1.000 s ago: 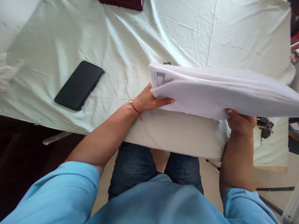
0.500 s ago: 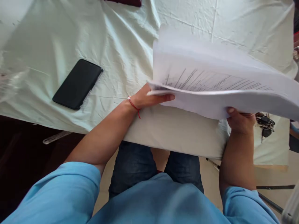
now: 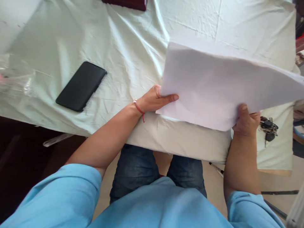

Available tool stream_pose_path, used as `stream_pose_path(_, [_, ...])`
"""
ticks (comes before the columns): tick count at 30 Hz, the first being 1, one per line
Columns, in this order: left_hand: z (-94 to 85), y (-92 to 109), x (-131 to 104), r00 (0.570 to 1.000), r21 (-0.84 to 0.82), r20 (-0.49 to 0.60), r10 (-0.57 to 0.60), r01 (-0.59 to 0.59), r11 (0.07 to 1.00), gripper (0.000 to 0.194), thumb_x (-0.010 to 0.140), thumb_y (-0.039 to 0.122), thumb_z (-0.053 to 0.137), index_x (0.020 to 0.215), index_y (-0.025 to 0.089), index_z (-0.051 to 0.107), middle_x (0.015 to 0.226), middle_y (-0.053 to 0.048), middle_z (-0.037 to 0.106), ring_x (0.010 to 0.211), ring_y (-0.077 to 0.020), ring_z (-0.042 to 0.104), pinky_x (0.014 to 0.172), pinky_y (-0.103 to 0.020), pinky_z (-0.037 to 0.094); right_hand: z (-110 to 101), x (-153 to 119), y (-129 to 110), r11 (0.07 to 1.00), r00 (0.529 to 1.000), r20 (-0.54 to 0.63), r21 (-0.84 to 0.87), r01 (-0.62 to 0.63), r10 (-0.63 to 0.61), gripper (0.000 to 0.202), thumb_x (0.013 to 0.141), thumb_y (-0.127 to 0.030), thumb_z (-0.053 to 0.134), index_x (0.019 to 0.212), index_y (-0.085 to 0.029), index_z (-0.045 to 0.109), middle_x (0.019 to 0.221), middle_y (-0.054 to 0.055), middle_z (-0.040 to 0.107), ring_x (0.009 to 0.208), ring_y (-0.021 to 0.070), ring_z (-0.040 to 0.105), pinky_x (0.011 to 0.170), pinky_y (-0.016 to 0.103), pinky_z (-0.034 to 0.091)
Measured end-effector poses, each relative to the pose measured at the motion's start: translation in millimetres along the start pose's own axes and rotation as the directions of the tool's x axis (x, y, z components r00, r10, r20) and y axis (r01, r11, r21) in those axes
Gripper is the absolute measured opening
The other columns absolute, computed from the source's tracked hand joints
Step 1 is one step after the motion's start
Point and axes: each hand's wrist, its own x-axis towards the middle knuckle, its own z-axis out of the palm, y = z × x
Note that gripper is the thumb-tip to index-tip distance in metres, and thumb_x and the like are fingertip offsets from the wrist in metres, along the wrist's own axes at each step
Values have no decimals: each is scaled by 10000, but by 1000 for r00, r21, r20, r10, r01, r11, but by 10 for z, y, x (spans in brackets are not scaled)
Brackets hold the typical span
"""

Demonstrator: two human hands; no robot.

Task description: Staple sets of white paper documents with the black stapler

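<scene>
The left hand (image 3: 155,99) and right hand (image 3: 247,123) each pinch the papers (image 3: 204,82), thumbs on top, other fingers mostly hidden, above the table (image 3: 118,85) near its front edge; keys (image 3: 269,129) lie towards the front right corner, a phone (image 3: 81,86) near the front edge, left of the papers

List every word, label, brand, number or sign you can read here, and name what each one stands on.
None can be read.
Sheets of paper in both hands: the side facing the camera shows no print.
Black phone: no lettering or brand visible.
Keys: too small to make out any marking.
</scene>
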Motion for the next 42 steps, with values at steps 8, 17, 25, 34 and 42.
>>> stream_pose_path(8, [0,189,-16,986,-96,132,-102,115,989,761,965,950,856,987,190,854,1016,-91,871,1022,-276,854,851,-366,735,29,43,-59,999,999,-39,-48,-7,5,592,542,-637,1180,855,-253,855,929,7,871,1060,243,842,1212,465,715])
stream_pose_path(17, [-104,326,39,983,-147,27,-184,186,972,643,955,795,934,812,206,719,704,-28,693,756,-188,716,634,-289,565,-227,72,-181,928,950,77,-253,-275,303,693,403,-616,1224,851,-229,866,940,45,915,810,201,780,735,338,705])
stream_pose_path(25, [-163,337,73,966,27,79,-247,246,969,240,981,396,787,842,202,760,636,32,589,606,-116,469,591,-291,381,-227,59,-464,714,787,77,-482,-509,613,698,289,-614,1232,728,-223,855,749,72,869,566,207,713,492,317,591])
stream_pose_path(34, [-131,267,86,991,214,54,-120,106,971,264,974,328,769,1125,186,932,753,14,714,748,-159,627,751,-305,516,-231,39,-619,635,737,45,-546,-547,674,662,365,-631,1214,760,-237,858,698,48,831,529,229,696,437,335,551])
stream_pose_path(42, [-122,166,98,997,249,-48,-66,76,965,344,929,161,689,1102,194,985,1060,-72,894,984,-205,775,973,-346,646,-258,59,-565,664,756,59,-526,-531,652,718,347,-685,1222,780,-246,854,687,47,814,539,241,707,442,348,570])
